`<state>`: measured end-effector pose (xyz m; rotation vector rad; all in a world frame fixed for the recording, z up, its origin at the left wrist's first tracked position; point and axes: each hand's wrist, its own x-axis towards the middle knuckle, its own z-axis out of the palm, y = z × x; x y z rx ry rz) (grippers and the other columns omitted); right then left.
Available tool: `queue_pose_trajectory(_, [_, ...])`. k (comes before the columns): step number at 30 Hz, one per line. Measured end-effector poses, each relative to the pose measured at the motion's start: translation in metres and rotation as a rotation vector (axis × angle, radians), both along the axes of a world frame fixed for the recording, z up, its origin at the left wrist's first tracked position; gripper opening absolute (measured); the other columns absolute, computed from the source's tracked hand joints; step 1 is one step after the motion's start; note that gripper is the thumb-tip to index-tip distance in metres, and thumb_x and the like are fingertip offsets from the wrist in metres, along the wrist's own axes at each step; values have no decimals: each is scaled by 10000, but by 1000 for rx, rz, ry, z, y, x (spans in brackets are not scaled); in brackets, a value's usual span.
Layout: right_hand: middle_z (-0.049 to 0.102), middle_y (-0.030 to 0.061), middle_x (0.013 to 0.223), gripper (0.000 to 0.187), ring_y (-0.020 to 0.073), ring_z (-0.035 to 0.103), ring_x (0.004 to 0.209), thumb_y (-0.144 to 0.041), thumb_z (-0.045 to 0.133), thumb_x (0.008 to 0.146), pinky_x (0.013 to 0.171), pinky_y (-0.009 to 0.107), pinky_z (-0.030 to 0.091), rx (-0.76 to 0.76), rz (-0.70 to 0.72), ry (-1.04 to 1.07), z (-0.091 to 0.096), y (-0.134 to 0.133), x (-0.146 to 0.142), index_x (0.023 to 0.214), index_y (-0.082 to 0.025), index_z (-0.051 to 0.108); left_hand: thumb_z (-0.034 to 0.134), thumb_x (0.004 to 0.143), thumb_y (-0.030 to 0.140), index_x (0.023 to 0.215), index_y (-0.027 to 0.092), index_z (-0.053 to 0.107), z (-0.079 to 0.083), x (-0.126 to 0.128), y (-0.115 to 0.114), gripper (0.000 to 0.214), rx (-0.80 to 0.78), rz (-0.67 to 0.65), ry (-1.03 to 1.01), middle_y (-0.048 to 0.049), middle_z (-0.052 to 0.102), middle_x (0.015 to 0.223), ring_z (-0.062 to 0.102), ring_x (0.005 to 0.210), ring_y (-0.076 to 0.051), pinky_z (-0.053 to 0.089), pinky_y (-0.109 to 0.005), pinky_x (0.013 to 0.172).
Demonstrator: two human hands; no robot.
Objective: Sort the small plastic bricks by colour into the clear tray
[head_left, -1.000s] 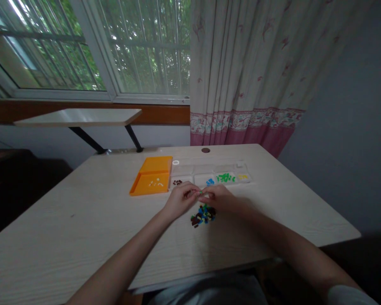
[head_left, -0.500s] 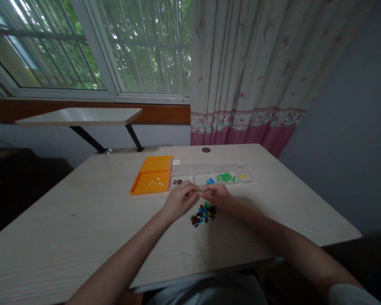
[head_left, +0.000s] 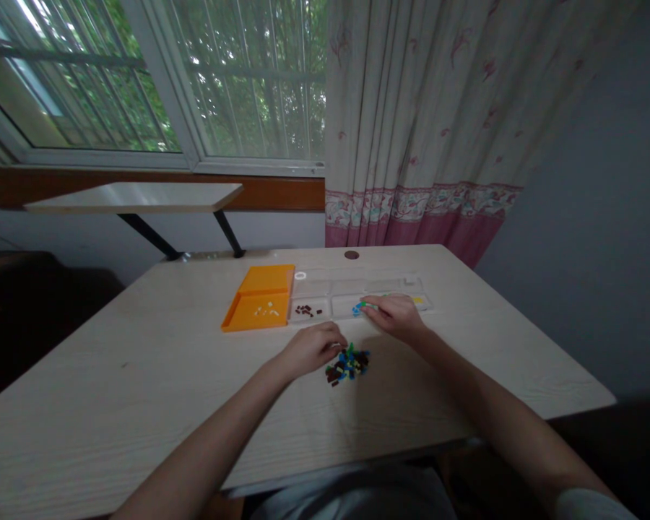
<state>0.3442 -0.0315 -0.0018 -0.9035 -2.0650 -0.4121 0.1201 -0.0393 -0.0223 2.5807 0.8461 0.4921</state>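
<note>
A small pile of mixed coloured pieces [head_left: 347, 363] lies on the wooden table [head_left: 141, 390]. My left hand [head_left: 317, 347] rests curled just left of the pile, its fingertips touching the pile's edge. My right hand [head_left: 393, 314] reaches over the clear compartment tray [head_left: 336, 285], fingers pinched above the compartment with green pieces, beside the blue pieces [head_left: 357, 309]. What the pinch holds is too small to make out. Brown pieces [head_left: 305, 310] lie in the tray's left compartment and yellow pieces [head_left: 418, 300] at its right end.
An orange tray [head_left: 260, 300] with a few small white pieces sits left of the clear tray. A round hole [head_left: 351, 255] is in the table near its far edge. A window, a curtain and a narrow shelf lie behind the table.
My hands were pinched together above the pile. They have parted: the right hand moved forward over the clear tray, the left hand dropped back beside the pile.
</note>
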Motion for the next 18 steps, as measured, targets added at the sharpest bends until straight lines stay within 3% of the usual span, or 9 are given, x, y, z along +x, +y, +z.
queue_pose_trajectory(12, [707,19,836,204,113,654,693,-317,513,846,664,193,464,-24,31,-33,1,3,7,903,-201,671,455,808,163,837,184,615,3,-2,0,164,-13,-3,25,-36,589,851,547,791,-132,419,-212,710])
queue_pose_trajectory(15, [705,23,860,232,123,652,724,-336,490,856,671,199,454,-116,-10,-75,3,6,14,917,-206,672,462,799,165,825,177,607,2,-3,1,148,-27,9,22,-36,590,825,542,765,-131,418,-213,698])
queue_pose_trajectory(18, [697,24,899,251,136,646,744,-347,470,860,663,210,444,-302,-102,-159,6,13,26,967,-219,658,477,791,176,839,177,606,2,-4,1,138,-42,24,23,-34,589,809,538,736,-128,417,-213,680])
